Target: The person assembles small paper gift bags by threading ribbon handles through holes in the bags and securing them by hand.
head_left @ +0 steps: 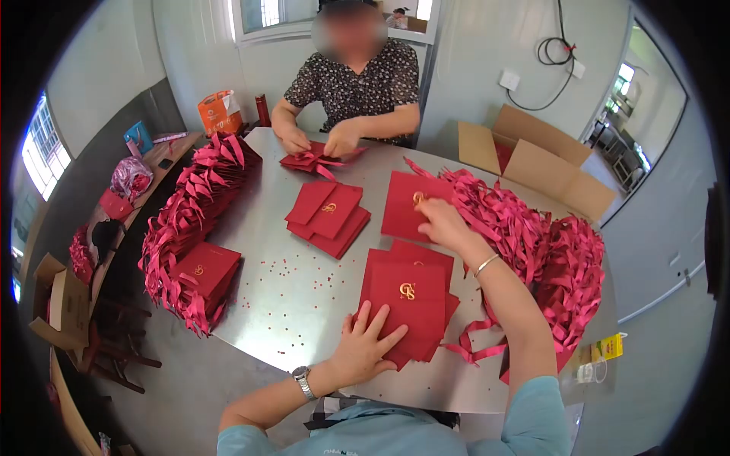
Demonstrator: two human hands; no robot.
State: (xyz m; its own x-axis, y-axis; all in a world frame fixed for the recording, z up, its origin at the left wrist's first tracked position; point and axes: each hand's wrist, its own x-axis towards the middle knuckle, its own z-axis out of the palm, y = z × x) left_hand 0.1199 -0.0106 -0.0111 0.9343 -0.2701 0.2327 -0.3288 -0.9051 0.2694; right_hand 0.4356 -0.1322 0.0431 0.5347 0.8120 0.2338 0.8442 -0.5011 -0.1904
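My left hand [361, 346] lies with fingers spread on the lower left part of a loose stack of flat red bags [411, 277]. The top one carries a gold emblem. Farther forward, my right hand [447, 225] rests on another flat red bag [401, 213], its fingertips close to the gold emblem and apart from each other. Right beside that hand is a long heap of red bags with dark pink ribbons [502, 213]. A loose ribbon [475, 353] trails from the heap to the right of my stack.
Across the metal table [289, 304], a person's hands [342, 138] handle a red bag with ribbon. A smaller red stack [331, 216] sits mid-table. Ribboned bags [190, 220] line the left edge. Small red bits are scattered about. An open carton [532, 156] stands behind; a cup [593, 371] is at right.
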